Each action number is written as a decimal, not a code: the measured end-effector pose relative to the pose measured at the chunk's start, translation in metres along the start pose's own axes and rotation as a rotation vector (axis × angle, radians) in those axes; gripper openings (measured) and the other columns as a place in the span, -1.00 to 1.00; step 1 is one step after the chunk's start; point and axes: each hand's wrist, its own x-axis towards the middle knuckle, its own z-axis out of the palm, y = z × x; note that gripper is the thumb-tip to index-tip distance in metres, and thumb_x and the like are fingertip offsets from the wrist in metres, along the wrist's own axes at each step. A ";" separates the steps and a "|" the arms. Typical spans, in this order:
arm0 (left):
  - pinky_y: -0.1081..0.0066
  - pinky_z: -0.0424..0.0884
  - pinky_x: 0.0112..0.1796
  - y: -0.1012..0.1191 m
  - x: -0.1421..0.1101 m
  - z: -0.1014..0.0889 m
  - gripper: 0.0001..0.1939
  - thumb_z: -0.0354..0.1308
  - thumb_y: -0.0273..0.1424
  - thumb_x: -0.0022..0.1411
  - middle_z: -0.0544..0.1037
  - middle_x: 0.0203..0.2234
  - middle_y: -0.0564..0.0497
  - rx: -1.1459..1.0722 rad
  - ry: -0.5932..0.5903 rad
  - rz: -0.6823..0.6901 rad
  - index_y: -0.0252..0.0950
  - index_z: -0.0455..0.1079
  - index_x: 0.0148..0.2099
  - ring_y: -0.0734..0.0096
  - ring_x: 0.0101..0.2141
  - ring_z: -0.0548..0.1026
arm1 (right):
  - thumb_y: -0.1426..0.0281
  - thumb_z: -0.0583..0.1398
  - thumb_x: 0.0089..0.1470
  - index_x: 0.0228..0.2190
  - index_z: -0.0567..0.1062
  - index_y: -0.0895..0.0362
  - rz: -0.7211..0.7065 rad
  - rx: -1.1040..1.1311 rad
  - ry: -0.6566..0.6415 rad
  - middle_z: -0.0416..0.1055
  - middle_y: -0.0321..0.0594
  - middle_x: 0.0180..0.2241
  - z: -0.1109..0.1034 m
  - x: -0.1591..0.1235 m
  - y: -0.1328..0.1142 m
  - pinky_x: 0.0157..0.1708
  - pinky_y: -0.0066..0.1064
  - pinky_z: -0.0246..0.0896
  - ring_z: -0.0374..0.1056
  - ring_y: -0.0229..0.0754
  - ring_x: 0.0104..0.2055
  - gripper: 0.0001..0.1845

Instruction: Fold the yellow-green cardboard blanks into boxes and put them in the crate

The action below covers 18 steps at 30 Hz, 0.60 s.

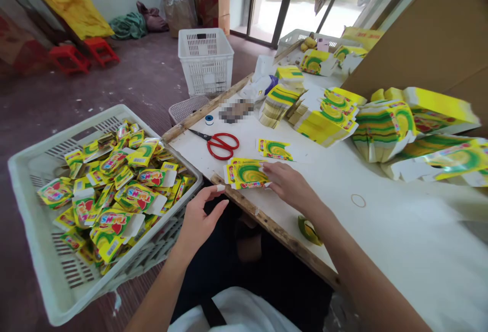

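My left hand [200, 217] is at the table's front edge, thumb and forefinger apart, with nothing between them. Its fingertip is close to the left end of a flattened yellow-and-green small carton [246, 173]. At the carton's other end, my right hand [285, 182] has its fingers closed on it; the thumb is partly hidden. Just behind lies another flat carton [275, 149]. Red-handled scissors [219, 144] rest to the left of that one, blades pointing left. A curled green-and-yellow piece [308, 229] sits by my right forearm.
A white crate [28, 179] full of folded cartons stands left of the table. Stacks of flat cartons [324, 118] line the table's back, with a large cardboard panel [427, 47] behind. A thread spool [209, 119] and rubber band [358, 200] lie on the tabletop. Another crate [206, 50] is beyond.
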 end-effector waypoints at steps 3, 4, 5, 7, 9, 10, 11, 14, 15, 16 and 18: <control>0.16 0.51 -0.04 0.002 0.001 0.003 -0.70 0.24 -0.28 0.17 0.64 -0.19 -0.09 -0.025 -0.010 -0.015 -0.26 0.48 -0.05 0.23 -0.17 0.59 | 0.68 0.10 -0.05 0.03 0.42 0.14 0.019 0.017 0.028 0.51 -0.06 -0.07 0.005 -0.002 -0.008 0.06 -0.11 0.30 0.39 0.00 0.05 -0.42; 0.17 0.51 -0.04 0.002 0.001 0.004 -0.69 0.25 -0.28 0.16 0.64 -0.19 -0.09 -0.036 -0.012 -0.022 -0.27 0.48 -0.05 0.23 -0.18 0.59 | 0.68 0.09 -0.06 0.02 0.42 0.15 0.028 0.022 0.036 0.52 -0.06 -0.09 0.006 -0.001 -0.010 0.04 -0.12 0.30 0.39 0.01 0.03 -0.42; 0.17 0.52 -0.04 0.003 0.001 0.005 -0.69 0.25 -0.27 0.16 0.64 -0.20 -0.09 -0.045 -0.013 -0.032 -0.27 0.48 -0.06 0.23 -0.18 0.59 | 0.68 0.09 -0.08 0.01 0.42 0.16 0.038 0.027 0.044 0.52 -0.06 -0.11 0.006 0.000 -0.012 0.03 -0.13 0.31 0.40 0.01 0.01 -0.42; 0.18 0.52 -0.05 0.005 -0.001 0.007 -0.68 0.24 -0.27 0.15 0.65 -0.21 -0.09 -0.058 -0.016 -0.051 -0.28 0.48 -0.06 0.23 -0.19 0.60 | 0.68 0.12 -0.11 -0.01 0.41 0.17 0.062 0.038 0.062 0.51 -0.06 -0.14 0.005 0.002 -0.015 -0.02 -0.15 0.31 0.41 0.01 -0.03 -0.43; 0.19 0.53 -0.07 0.008 -0.004 0.008 -0.68 0.24 -0.27 0.15 0.65 -0.22 -0.10 -0.079 -0.030 -0.073 -0.29 0.47 -0.06 0.24 -0.20 0.60 | 0.67 0.12 -0.13 -0.03 0.39 0.16 0.093 0.054 0.086 0.52 -0.11 -0.21 0.002 0.004 -0.017 -0.10 -0.21 0.33 0.43 -0.03 -0.11 -0.44; 0.20 0.54 -0.09 0.009 -0.006 0.009 -0.68 0.24 -0.27 0.15 0.65 -0.23 -0.10 -0.095 -0.047 -0.085 -0.29 0.47 -0.06 0.24 -0.21 0.61 | 0.66 0.11 -0.13 -0.03 0.37 0.16 0.110 0.061 0.099 0.52 -0.15 -0.26 0.001 0.004 -0.019 -0.15 -0.24 0.33 0.44 -0.06 -0.17 -0.45; 0.21 0.54 -0.11 0.011 -0.007 0.010 -0.69 0.24 -0.27 0.16 0.66 -0.24 -0.10 -0.116 -0.072 -0.098 -0.29 0.46 -0.07 0.25 -0.23 0.61 | 0.66 0.10 -0.12 -0.04 0.35 0.15 0.128 0.072 0.115 0.51 -0.20 -0.32 -0.001 0.004 -0.022 -0.21 -0.28 0.32 0.44 -0.09 -0.24 -0.46; 0.24 0.55 -0.14 0.016 -0.011 0.014 -0.71 0.25 -0.27 0.15 0.67 -0.28 -0.10 -0.198 -0.170 -0.150 -0.30 0.45 -0.10 0.26 -0.26 0.63 | 0.63 0.06 -0.06 -0.07 0.33 0.12 0.171 0.137 0.187 0.46 -0.31 -0.44 -0.002 -0.001 -0.031 -0.33 -0.36 0.28 0.41 -0.16 -0.39 -0.53; 0.25 0.55 -0.14 0.017 -0.011 0.016 -0.71 0.25 -0.27 0.15 0.67 -0.28 -0.10 -0.225 -0.193 -0.169 -0.31 0.44 -0.11 0.26 -0.26 0.63 | 0.61 0.07 -0.05 -0.08 0.33 0.12 0.180 0.164 0.212 0.46 -0.30 -0.43 -0.002 -0.003 -0.034 -0.33 -0.36 0.28 0.41 -0.17 -0.39 -0.55; 0.26 0.55 -0.14 0.018 -0.011 0.018 -0.71 0.25 -0.27 0.15 0.66 -0.28 -0.11 -0.247 -0.208 -0.184 -0.32 0.44 -0.11 0.26 -0.26 0.63 | 0.61 0.07 -0.04 -0.10 0.33 0.11 0.184 0.186 0.228 0.46 -0.28 -0.40 -0.001 -0.005 -0.037 -0.31 -0.35 0.29 0.42 -0.16 -0.37 -0.57; 0.28 0.54 -0.15 0.018 -0.010 0.022 -0.72 0.26 -0.27 0.14 0.66 -0.27 -0.12 -0.272 -0.219 -0.199 -0.32 0.44 -0.13 0.28 -0.26 0.62 | 0.61 0.08 -0.04 -0.12 0.34 0.10 0.166 0.198 0.217 0.47 -0.19 -0.29 0.001 -0.010 -0.039 -0.24 -0.30 0.32 0.44 -0.12 -0.26 -0.60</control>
